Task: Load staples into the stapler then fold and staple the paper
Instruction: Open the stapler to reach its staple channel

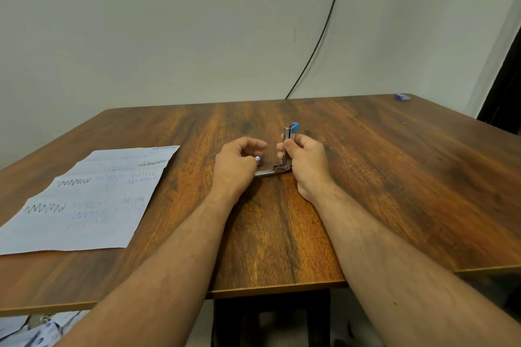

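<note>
A small metal stapler with a blue cap stands hinged wide on the wooden table, its top arm upright and its base lying flat toward the left. My right hand grips the upright arm. My left hand rests on the base end, fingers curled around a small shiny piece that looks like staples; I cannot tell for sure. A sheet of paper with scribbled zigzags lies flat at the left, apart from both hands.
A small blue box sits at the table's far right corner. A black cable runs down the wall behind the table. More papers lie below the table's near left edge.
</note>
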